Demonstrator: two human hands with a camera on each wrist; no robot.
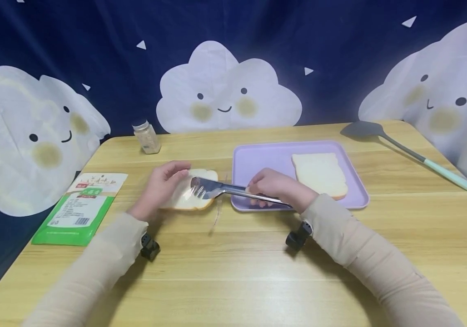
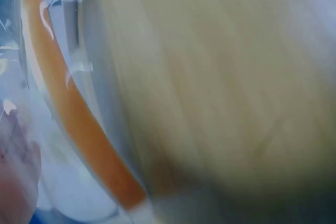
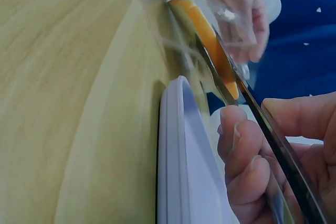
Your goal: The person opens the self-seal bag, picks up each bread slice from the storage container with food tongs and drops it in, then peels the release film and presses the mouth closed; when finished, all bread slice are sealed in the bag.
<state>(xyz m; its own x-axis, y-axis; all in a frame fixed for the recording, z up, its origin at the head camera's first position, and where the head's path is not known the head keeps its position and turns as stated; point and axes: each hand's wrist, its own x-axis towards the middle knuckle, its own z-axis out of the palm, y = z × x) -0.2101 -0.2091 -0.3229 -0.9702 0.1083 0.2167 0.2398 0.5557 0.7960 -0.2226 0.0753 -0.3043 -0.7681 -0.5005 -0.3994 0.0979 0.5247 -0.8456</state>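
Observation:
My right hand (image 1: 274,185) grips metal tongs (image 1: 237,190), thumb on one arm and fingers curled under the other. The jaws of the tongs lie either side of a white bread slice (image 1: 196,201) with an orange-brown crust, at the left of the tray. Clear plastic wrapping (image 1: 218,211) surrounds this slice, its loose edge trailing toward the tray. At the slice's left side, my left hand (image 1: 164,184) holds the plastic, thumb and fingers bent. The left wrist view has the crust (image 2: 79,129) close up behind shiny film.
A lilac tray (image 1: 241,159) with another bread slice (image 1: 319,172) lies right of centre. Behind it to the right rests a spatula (image 1: 405,147) with a mint handle. A green-and-white packet (image 1: 76,209) lies at left, and a small shaker jar (image 1: 147,137) stands at the back.

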